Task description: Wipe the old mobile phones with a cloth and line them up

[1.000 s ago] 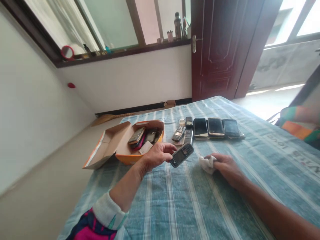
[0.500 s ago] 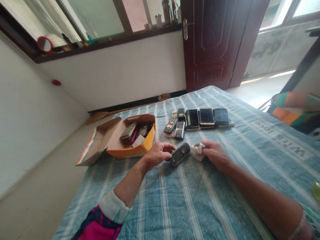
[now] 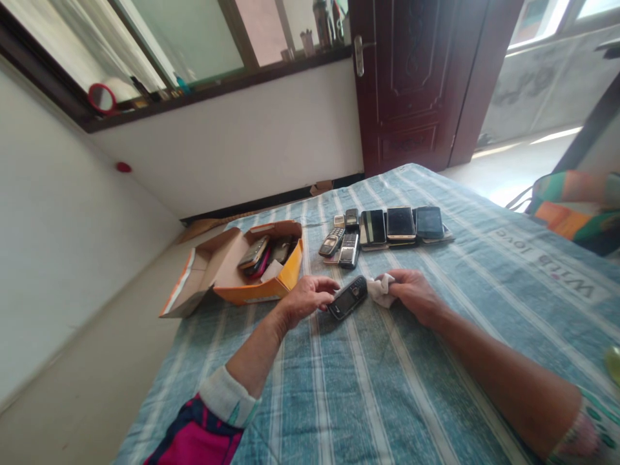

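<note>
My left hand point(image 3: 307, 297) pinches the near end of a dark keypad phone point(image 3: 349, 298), which lies on the blue striped cloth point(image 3: 368, 381). My right hand point(image 3: 414, 292) is closed on a small white rag point(image 3: 380, 289), and the rag touches the far end of that phone. Behind the hands, a row of phones is laid out: small keypad phones point(image 3: 340, 241) on the left and three smartphones point(image 3: 400, 223) on the right.
An open orange cardboard box point(image 3: 264, 287) holding several more phones point(image 3: 264, 253) sits at the left edge of the cloth. A dark red door point(image 3: 411, 77) and a window sill with bottles stand behind. Folded colourful fabric point(image 3: 571, 210) lies at the far right.
My right hand has brought the white rag leftward up against the dark phone. My left hand lowered the phone slightly and kept hold of it. The camera view shifted a little.
</note>
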Available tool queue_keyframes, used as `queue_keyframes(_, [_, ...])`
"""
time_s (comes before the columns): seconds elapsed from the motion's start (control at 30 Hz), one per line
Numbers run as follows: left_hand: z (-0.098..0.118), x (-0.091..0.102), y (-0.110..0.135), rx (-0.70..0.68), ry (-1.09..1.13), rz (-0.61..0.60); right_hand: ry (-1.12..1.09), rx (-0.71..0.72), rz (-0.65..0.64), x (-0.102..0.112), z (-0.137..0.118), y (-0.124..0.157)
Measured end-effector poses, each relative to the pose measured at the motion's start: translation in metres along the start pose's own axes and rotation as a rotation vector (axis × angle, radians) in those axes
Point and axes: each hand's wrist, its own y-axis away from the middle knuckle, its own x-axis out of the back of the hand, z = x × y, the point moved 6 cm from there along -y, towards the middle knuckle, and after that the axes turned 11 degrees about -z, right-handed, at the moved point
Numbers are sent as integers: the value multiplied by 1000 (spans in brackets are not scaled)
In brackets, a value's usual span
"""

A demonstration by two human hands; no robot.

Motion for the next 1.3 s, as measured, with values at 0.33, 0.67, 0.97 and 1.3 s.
queue_keyframes(0.33, [-2, -6, 3, -3, 6, 29, -30, 5, 6, 0, -2, 0])
queue_keyframes(0.67, [-17, -6, 12, -50, 60, 124, -14, 17, -28, 0, 0, -3])
queue_keyframes(0.97, [-4, -20, 24, -169, -198, 292, -67, 37, 62, 5, -1, -1])
queue_keyframes(1.3, [-7, -50, 43, -265, -423, 434, 740, 807, 108, -37, -45, 36])
